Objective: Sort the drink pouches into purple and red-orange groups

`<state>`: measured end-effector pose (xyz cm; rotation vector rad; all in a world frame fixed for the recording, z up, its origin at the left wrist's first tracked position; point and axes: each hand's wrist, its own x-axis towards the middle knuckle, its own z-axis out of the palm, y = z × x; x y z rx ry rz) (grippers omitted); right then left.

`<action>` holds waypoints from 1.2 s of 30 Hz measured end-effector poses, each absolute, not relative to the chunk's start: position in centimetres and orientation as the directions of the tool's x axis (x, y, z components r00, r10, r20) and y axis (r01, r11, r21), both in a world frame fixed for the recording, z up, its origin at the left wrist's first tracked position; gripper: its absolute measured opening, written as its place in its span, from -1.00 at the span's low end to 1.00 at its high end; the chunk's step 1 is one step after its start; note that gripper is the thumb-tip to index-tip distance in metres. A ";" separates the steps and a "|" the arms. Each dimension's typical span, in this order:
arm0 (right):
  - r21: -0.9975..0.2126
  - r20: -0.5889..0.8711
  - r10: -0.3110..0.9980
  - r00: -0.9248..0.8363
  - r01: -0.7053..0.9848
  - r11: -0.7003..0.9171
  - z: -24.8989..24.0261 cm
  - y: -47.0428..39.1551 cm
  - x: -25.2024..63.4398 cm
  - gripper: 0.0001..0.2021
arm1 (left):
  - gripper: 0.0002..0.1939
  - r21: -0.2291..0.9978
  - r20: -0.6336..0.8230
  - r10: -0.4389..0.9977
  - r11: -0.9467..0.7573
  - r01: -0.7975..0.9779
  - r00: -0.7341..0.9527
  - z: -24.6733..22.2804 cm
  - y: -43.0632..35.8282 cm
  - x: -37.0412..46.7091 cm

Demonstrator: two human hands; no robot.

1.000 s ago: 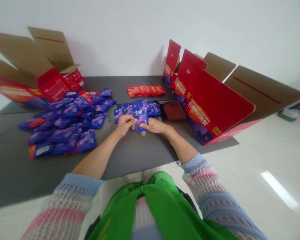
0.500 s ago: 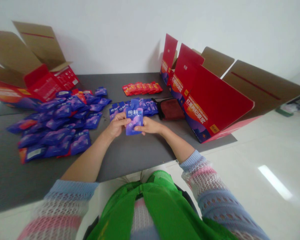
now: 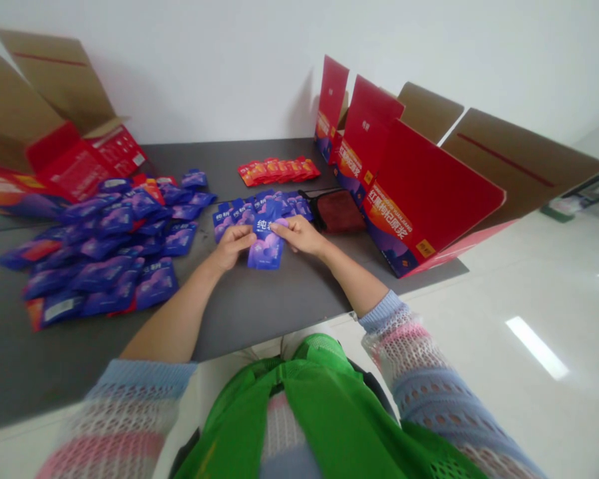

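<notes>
Between my two hands I hold up a purple pouch point(image 3: 265, 249) with white lettering, its printed face toward me. My left hand point(image 3: 233, 246) pinches its left edge, thumb in front. My right hand point(image 3: 299, 234) grips the upper right side, its thumb covering part of the lettering. Just behind the pouch, a row of overlapping purple pouches point(image 3: 242, 211) lies on the grey table point(image 3: 259, 303). Farther back is a row of red-orange pouches point(image 3: 278, 171). A heap of purple pouches point(image 3: 104, 246), with a few red ones among them, spreads out left of my left hand.
Red cartons point(image 3: 429, 193) with raised flaps stand along the table's right side. Another open carton point(image 3: 74, 159) is at the back left, behind the heap. A dark red zippered bag point(image 3: 340, 211) lies beside the right-hand cartons. A white wall point(image 3: 204, 66) rises behind the table.
My right hand has shifted from the pouch's lower right up to its upper right side. My left hand stays on the left edge. The whole view has moved slightly.
</notes>
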<state>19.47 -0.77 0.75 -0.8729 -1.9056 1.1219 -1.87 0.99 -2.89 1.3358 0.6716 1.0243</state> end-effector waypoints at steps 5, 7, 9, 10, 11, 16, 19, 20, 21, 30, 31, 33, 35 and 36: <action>-0.882 0.240 0.795 -0.557 0.217 0.419 1.2 -1.4 19.3 -0.43 | -0.61 0.977 0.180 0.920 -0.124 -0.174 0.349 -2.5 0.8 -1.9; -0.897 0.236 0.814 -0.531 0.204 0.393 1.0 -1.3 19.1 -0.45 | -0.59 0.975 0.221 0.928 -0.202 -0.096 0.299 -1.8 0.5 -1.7; -0.926 0.217 0.835 -0.506 0.165 0.341 0.7 -1.0 18.9 -0.45 | -0.55 0.956 0.286 0.931 -0.292 -0.009 0.226 -1.2 -0.1 -1.2; -0.939 0.207 0.840 -0.501 0.140 0.314 0.4 -0.8 18.8 -0.46 | -0.55 0.942 0.320 0.928 -0.333 0.039 0.191 -1.0 -0.4 -0.9; -0.950 0.198 0.844 -0.499 0.115 0.290 0.2 -0.6 18.7 -0.46 | -0.56 0.925 0.354 0.922 -0.370 0.086 0.159 -0.8 -0.8 -0.6; -0.984 0.145 0.888 -0.435 0.029 0.175 -0.8 -0.6 17.5 -0.51 | -0.58 0.845 0.492 0.870 -0.475 0.247 -0.010 -0.7 -2.0 0.2; -0.986 0.130 0.905 -0.404 0.048 0.163 -1.4 -1.2 16.5 -0.55 | -0.59 0.821 0.543 0.826 -0.483 0.305 -0.153 -1.2 -1.9 -0.2; -0.983 0.138 0.905 -0.403 0.058 0.175 -1.5 -1.4 16.2 -0.56 | -0.58 0.818 0.554 0.808 -0.482 0.314 -0.200 -1.4 -1.7 -0.3; -0.982 0.142 0.900 -0.412 0.057 0.181 -1.7 -1.6 15.9 -0.57 | -0.57 0.820 0.558 0.793 -0.481 0.310 -0.244 -1.6 -1.5 -0.5; -0.988 -0.093 0.798 -0.596 -0.046 -0.150 -2.5 -2.6 14.6 -0.53 | -0.52 0.894 0.336 0.837 -0.428 -0.133 -0.432 -2.7 0.9 -0.4; -0.983 -0.117 0.784 -0.610 -0.042 -0.179 -2.4 -2.7 14.6 -0.54 | -0.54 0.902 0.322 0.853 -0.408 -0.140 -0.411 -2.6 0.9 -0.5; -0.976 -0.144 0.762 -0.631 -0.037 -0.215 -2.1 -2.8 14.6 -0.56 | -0.57 0.917 0.299 0.885 -0.370 -0.149 -0.356 -2.3 0.8 -0.7; -0.977 -0.149 0.761 -0.632 -0.027 -0.213 -1.8 -2.8 14.8 -0.56 | -0.59 0.921 0.287 0.905 -0.351 -0.169 -0.315 -2.1 0.7 -1.0; -0.983 -0.135 0.772 -0.622 -0.015 -0.185 -1.7 -2.8 14.9 -0.55 | -0.60 0.920 0.286 0.907 -0.350 -0.176 -0.308 -2.2 0.8 -1.2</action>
